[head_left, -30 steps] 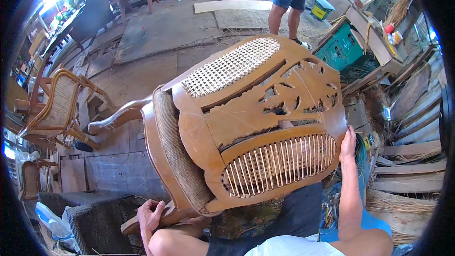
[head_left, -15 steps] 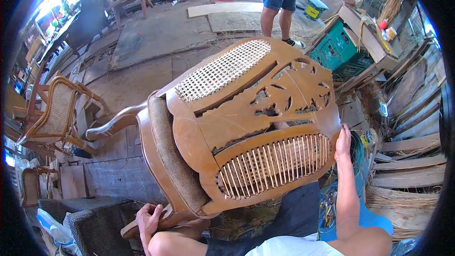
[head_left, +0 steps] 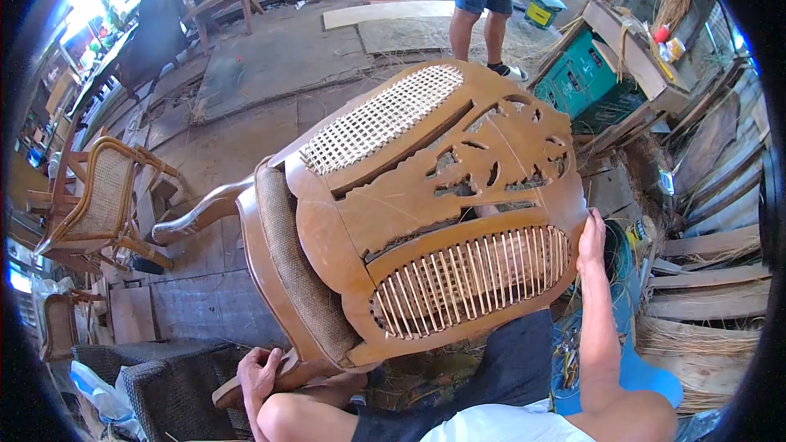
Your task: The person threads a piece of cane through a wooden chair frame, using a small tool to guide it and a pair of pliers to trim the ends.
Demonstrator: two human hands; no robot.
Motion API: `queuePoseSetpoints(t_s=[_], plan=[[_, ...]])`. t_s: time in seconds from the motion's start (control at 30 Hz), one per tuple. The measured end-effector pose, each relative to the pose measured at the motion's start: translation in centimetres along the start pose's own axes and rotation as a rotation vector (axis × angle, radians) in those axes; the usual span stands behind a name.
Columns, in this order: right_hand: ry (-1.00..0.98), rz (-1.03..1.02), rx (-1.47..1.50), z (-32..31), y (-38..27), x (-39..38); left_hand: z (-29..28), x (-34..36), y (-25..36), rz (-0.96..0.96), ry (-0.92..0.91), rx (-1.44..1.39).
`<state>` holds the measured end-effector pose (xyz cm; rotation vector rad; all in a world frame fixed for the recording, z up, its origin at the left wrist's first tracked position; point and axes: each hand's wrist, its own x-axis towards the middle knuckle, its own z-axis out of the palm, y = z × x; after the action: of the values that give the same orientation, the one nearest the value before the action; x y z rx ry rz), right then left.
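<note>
A brown carved wooden chair (head_left: pixel 385 213) lies tilted across my lap, its backrest facing up and a cushioned woven-fabric seat (head_left: pixel 299 266) along its left side. The far oval panel (head_left: pixel 389 115) of the backrest carries a cane lattice. In the near oval panel (head_left: pixel 471 286), cane strands run side by side in one direction only. My left hand (head_left: pixel 259 372) is closed round a chair leg at the lower left. My right hand (head_left: pixel 591 239) grips the right edge of the backrest, fingers bent over the rim.
Beyond the chair stands another person (head_left: pixel 483 4) in blue shorts. A teal crate (head_left: pixel 581 74) sits in a wooden frame at the right, above stacked boards and loose cane strips (head_left: pixel 696 340). A cane-backed chair (head_left: pixel 102 196) stands left; a dark woven seat (head_left: pixel 176 389) is near my left hand.
The other person's hand has come into view, blurred, in front of the blue shorts. My hands keep their hold, and the chair has barely shifted.
</note>
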<state>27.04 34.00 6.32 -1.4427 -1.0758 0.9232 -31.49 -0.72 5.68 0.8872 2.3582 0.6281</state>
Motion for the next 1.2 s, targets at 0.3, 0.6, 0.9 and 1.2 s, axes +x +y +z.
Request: queuePoseSetpoints(t_s=[0.3, 0.6, 0.9, 1.2], plan=[[-0.017, 0.016, 0.027, 0.0, -0.1, 0.0, 0.2, 0.1, 0.0, -0.013, 0.011, -0.009], [-0.007, 0.001, -0.001, 0.0, -0.2, 0.0, 0.6, 0.4, -1.3, -0.019, 0.020, 0.002], [0.008, -0.014, 0.022, 0.0, 0.3, 0.4, 0.7, 0.6, -1.9, 0.036, 0.042, 0.022], [0.049, -0.067, 0.010, 0.5, 0.3, 0.5, 0.9, 0.3, -1.8, 0.081, 0.080, -0.078]])
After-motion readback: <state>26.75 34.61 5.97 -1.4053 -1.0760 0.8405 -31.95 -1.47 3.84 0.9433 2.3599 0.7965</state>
